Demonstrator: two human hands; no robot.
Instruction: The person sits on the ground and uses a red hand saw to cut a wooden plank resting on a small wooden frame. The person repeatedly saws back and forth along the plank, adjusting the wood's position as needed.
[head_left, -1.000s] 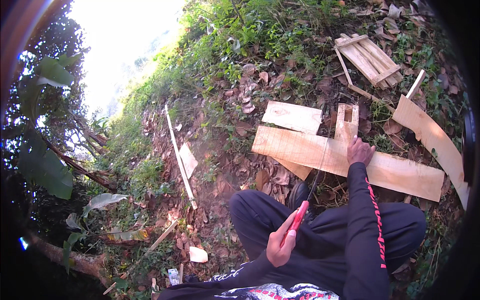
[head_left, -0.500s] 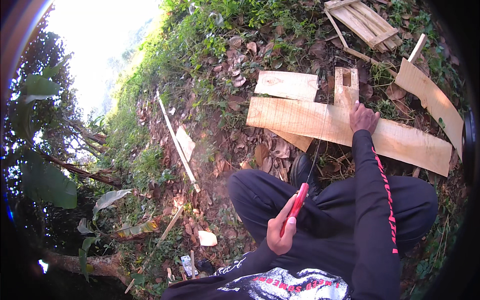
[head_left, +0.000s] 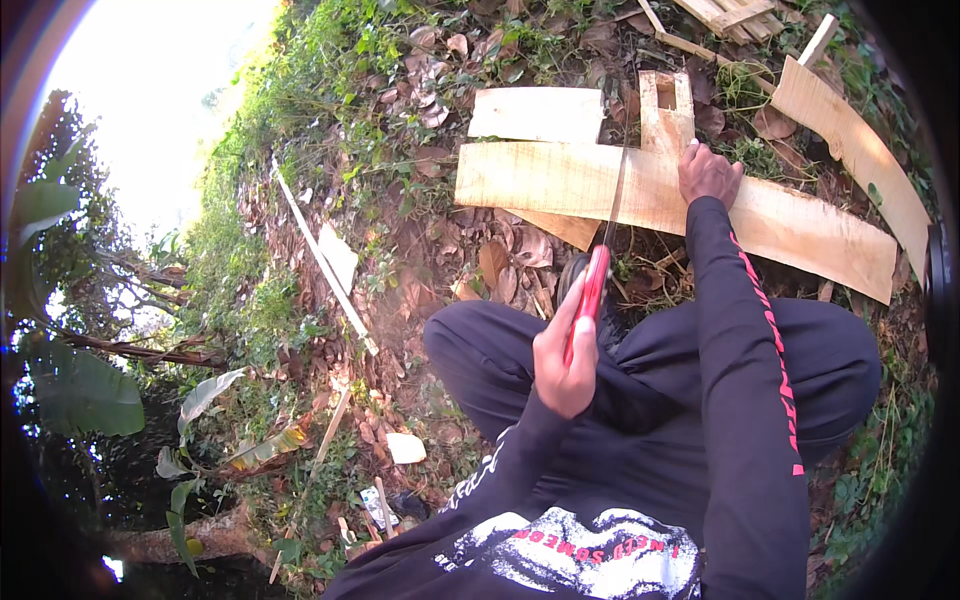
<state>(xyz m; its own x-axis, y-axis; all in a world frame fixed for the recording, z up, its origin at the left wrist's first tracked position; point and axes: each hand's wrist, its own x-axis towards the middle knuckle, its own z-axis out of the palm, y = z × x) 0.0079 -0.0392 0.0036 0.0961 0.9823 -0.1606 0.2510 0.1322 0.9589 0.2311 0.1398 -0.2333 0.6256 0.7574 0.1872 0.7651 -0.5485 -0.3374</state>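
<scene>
Left hand [head_left: 565,372]: closed round the handle of a thin-bladed, red-handled saw [head_left: 594,283], thumb lying along it.
Saw: the narrow dark blade runs away from me across the board, tip past the far edge. Can't tell how deep it sits, if it's in the wood at all.
Board: long, flat, pale wooden plank [head_left: 800,222], lying crossways on the ground just past my knees, right end angled nearer me.
Right hand [head_left: 711,176]: on the plank, right of the blade, fingers bent near the far edge. Honestly can't tell if they're clamped on it or just leaning.
Far edge: a pale wooden block with a rectangular cut-out [head_left: 665,130] sticks out by my right fingertips; a short, pale rectangular board [head_left: 535,113] is left of it, with the saw tip between.
Near edge: a pale, pointed wooden piece [head_left: 562,228] pokes out from under the plank.
Off right: a broad, pale board with a wavy edge [head_left: 862,155], plus part of a slatted wooden panel [head_left: 738,17] up top.
Off left: a long, thin, pale wooden strip [head_left: 325,262], well apart, among brown dry leaves [head_left: 493,262].
</scene>
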